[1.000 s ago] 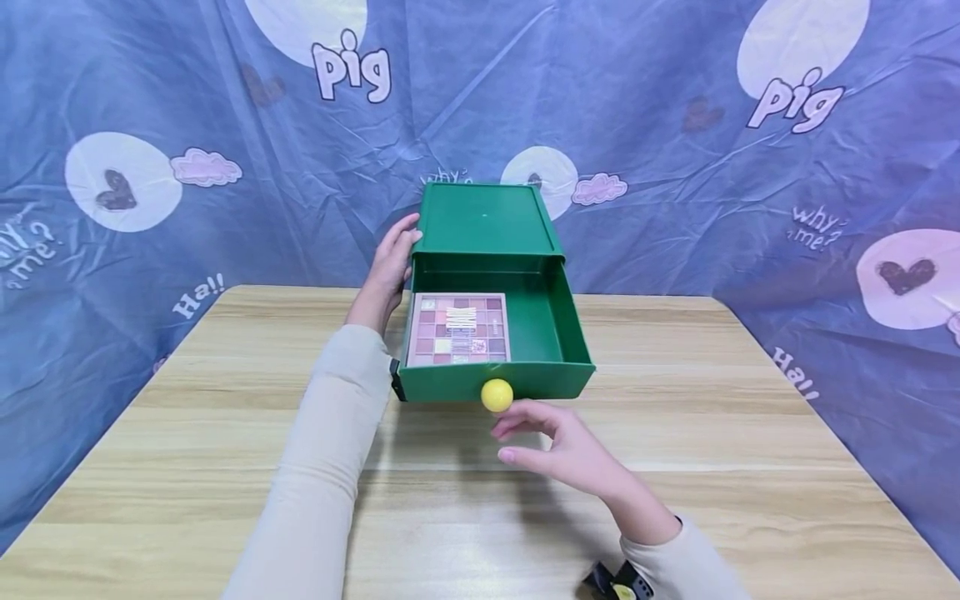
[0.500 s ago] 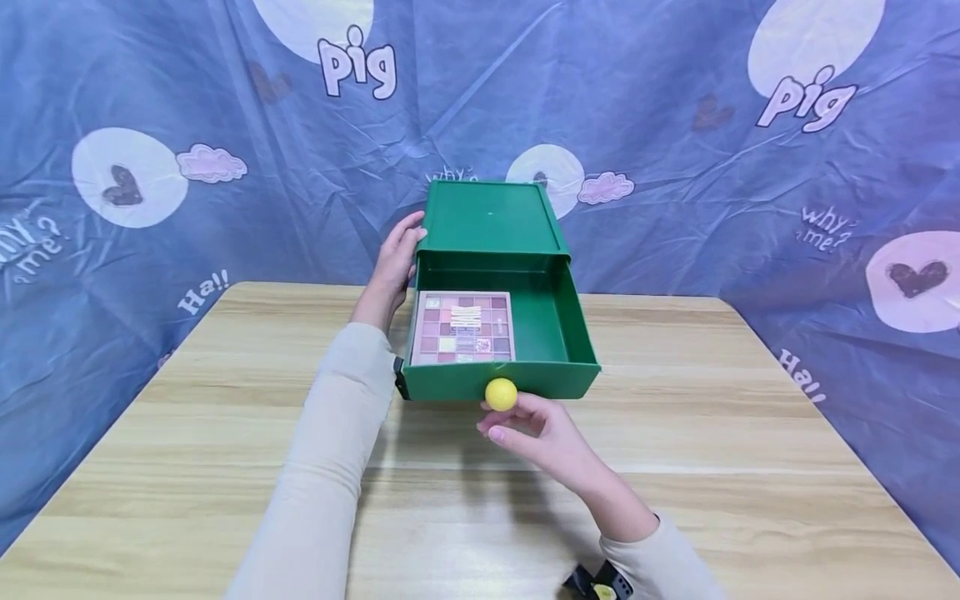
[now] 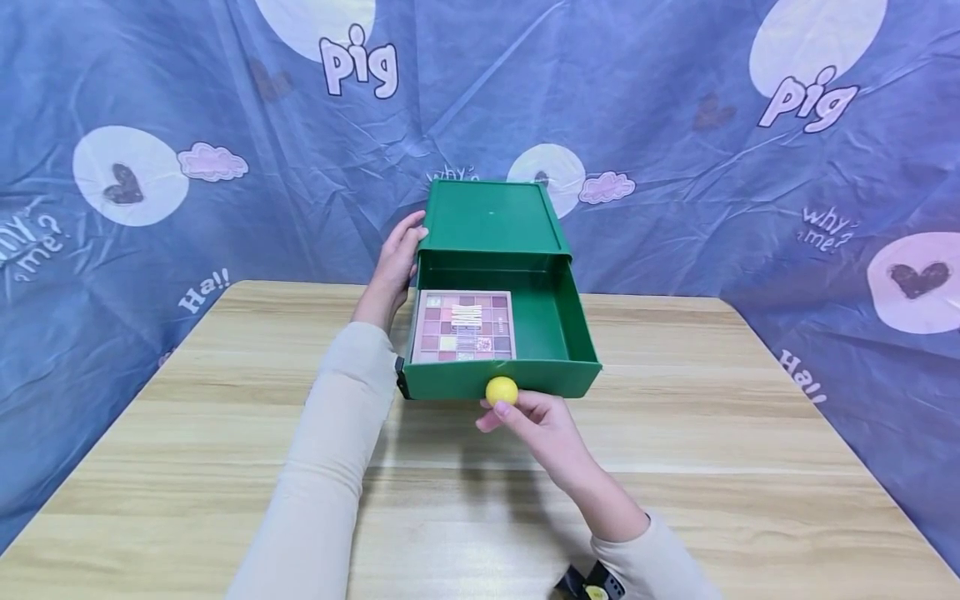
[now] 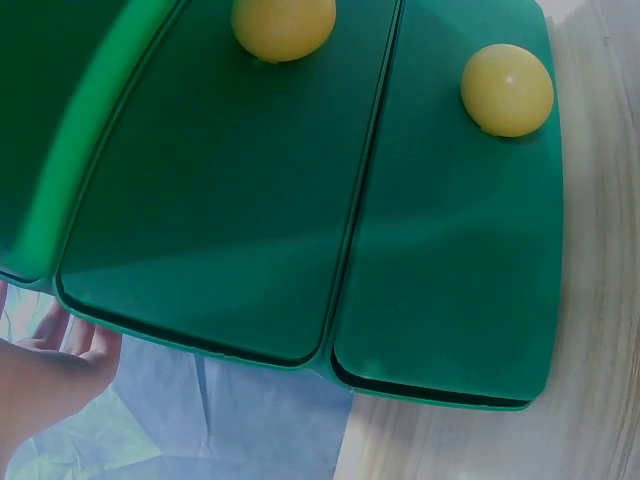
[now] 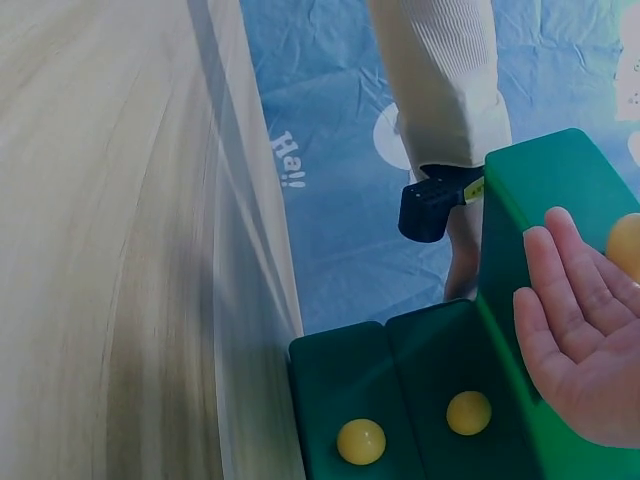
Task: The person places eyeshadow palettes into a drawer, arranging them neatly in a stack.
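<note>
A green chest of drawers stands at the back, its top drawer pulled out toward me. In that drawer's left half lies a flat pink palette with a checkered lid. My left hand rests against the chest's left side, fingers extended near the top edge; in the left wrist view the fingers show beside the green wall. My right hand pinches the round yellow knob on the drawer front, thumb low on it and fingers behind. From the right wrist view, its fingers reach along the drawer front.
Beneath the top drawer, two closed green drawers carry yellow knobs, a nearer one and another. The chest stands on a wooden table. A blue printed cloth hangs close behind it. Black wrist devices sit on the sleeves.
My right hand has moved left and slightly up, its thumb closing in on the yellow knob. The left hand stays against the chest, and the drawer remains out. The head view has shifted slightly.
</note>
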A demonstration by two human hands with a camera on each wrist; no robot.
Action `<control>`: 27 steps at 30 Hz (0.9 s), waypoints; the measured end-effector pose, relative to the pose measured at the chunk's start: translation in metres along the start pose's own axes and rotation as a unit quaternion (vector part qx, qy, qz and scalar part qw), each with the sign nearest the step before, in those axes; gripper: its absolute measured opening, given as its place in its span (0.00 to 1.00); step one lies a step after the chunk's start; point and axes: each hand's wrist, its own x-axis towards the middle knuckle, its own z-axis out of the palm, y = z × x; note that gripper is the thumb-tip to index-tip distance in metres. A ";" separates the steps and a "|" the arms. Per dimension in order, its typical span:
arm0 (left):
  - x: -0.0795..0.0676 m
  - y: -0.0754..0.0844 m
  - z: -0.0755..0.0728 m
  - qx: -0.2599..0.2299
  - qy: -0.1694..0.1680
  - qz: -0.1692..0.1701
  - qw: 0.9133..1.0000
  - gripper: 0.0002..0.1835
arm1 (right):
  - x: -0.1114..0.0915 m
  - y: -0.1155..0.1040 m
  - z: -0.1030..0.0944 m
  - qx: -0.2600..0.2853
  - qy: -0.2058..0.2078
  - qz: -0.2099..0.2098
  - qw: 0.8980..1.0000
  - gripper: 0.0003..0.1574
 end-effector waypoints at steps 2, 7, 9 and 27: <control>0.000 0.000 0.000 0.003 0.002 0.000 1.000 0.23 | 0.000 0.000 0.001 0.003 0.005 -0.001 1.000 0.16; 0.000 0.000 -0.001 0.006 0.002 0.001 1.000 0.22 | 0.001 0.000 0.002 0.014 0.013 -0.003 1.000 0.16; 0.000 0.000 -0.001 0.005 0.002 0.001 1.000 0.22 | 0.001 0.000 0.003 0.018 0.015 -0.005 1.000 0.16; 0.000 -0.001 -0.001 0.006 -0.001 0.005 1.000 0.23 | 0.006 0.000 0.004 0.023 0.020 -0.014 0.999 0.16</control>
